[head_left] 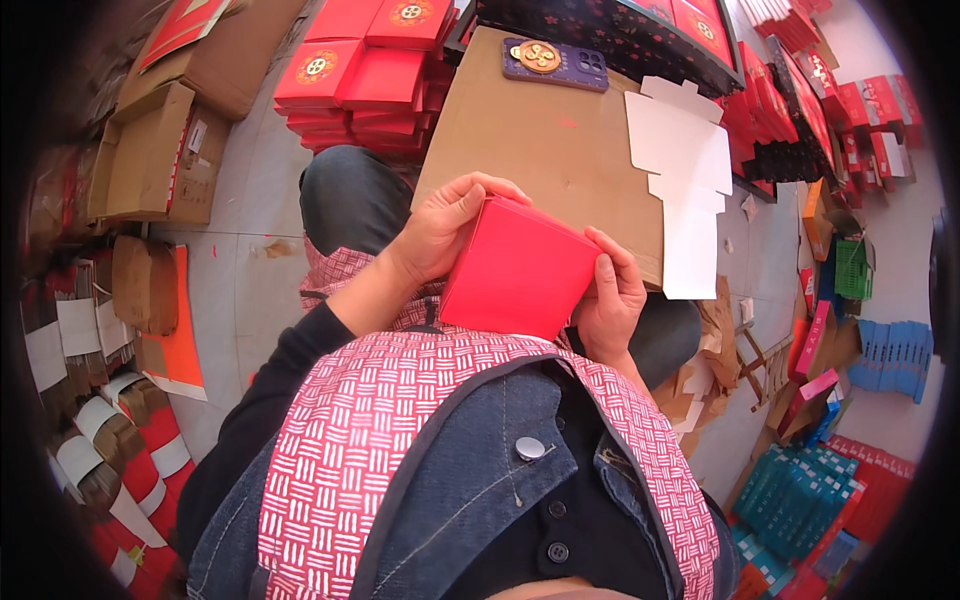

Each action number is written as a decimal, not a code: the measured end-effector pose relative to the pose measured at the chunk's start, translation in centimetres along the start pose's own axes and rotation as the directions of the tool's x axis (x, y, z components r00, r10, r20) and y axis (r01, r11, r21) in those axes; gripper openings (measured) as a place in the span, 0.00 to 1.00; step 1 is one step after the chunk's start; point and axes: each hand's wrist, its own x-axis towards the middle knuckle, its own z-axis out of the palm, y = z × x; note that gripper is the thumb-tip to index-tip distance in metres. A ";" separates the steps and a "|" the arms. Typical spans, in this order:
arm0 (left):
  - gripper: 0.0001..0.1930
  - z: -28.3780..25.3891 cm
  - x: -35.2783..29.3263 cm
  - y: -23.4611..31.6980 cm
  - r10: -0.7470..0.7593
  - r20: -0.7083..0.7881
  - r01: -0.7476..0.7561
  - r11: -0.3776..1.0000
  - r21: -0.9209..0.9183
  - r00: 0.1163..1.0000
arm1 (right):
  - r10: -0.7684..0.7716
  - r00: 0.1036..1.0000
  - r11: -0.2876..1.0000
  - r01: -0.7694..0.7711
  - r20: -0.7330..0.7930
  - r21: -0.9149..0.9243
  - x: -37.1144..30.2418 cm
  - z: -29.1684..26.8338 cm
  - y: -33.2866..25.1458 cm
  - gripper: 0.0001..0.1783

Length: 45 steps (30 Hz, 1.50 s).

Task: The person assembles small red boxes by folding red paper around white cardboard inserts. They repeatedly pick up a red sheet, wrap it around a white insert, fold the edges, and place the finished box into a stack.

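Observation:
A plain red box (pixel 518 268) is held between my two hands, close in front of my apron and tilted a little. My left hand (pixel 450 222) grips its far left corner, thumb along the edge. At the right edge, my right hand (pixel 612 298) has its fingers and thumb closed on the corner. Just beyond lies a brown cardboard sheet (pixel 545 150) that forms a work surface. An unfolded white box blank (pixel 685 185) rests along its right side, and a phone in a purple case (pixel 555 64) lies at its far edge.
Stacked red boxes with gold emblems (pixel 365 75) stand far left of the cardboard. A black patterned tray (pixel 610 35) sits behind it. An open brown carton (pixel 150 160) is at left, a green basket (pixel 853 268) at right, and teal packages (pixel 795 500) at lower right.

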 end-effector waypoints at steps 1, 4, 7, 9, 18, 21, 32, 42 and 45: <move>0.18 0.2 0.0 0.0 0.020 0.015 -0.020 1.000 0.004 1.000 | 0.010 1.000 1.000 -0.010 0.017 0.024 0.2 0.0 0.0 0.13; 0.16 0.6 -0.1 -0.3 0.059 0.022 -0.060 0.998 0.037 0.998 | 0.045 0.997 0.995 -0.050 0.059 0.087 0.3 -0.1 -0.1 0.13; 0.15 0.3 -0.1 -0.6 0.086 0.034 -0.087 0.995 0.046 0.996 | 0.090 0.991 0.989 -0.101 0.097 0.111 0.4 -0.2 -0.3 0.14; 0.13 0.0 0.1 -0.7 0.091 0.049 -0.093 0.995 0.033 0.995 | 0.120 0.987 0.985 -0.132 0.106 0.113 0.5 -0.1 -0.4 0.14; 0.11 0.2 0.0 -0.9 0.087 0.063 -0.087 0.996 0.008 0.994 | 0.052 0.982 0.991 -0.074 0.184 0.114 0.8 -0.4 0.5 0.11; 0.10 0.3 0.0 -0.8 0.090 0.046 -0.090 0.996 0.012 0.995 | 0.022 0.981 0.996 -0.038 0.194 0.082 0.8 -0.6 0.9 0.10; 0.09 -0.3 -0.1 -1.0 0.105 0.017 -0.105 0.994 -0.030 0.994 | 0.088 0.991 0.995 -0.091 0.102 0.028 0.3 1.1 0.5 0.17; 0.31 2.8 -2.2 0.0 0.074 -0.029 -0.053 0.891 0.450 0.997 | -0.231 0.958 0.936 0.266 0.167 -0.229 0.4 0.6 -1.6 0.09; 0.36 3.4 -2.9 0.7 -0.004 -0.050 0.033 0.816 0.578 0.999 | -0.135 0.936 0.933 0.230 0.325 -0.276 1.5 -0.1 -3.7 0.08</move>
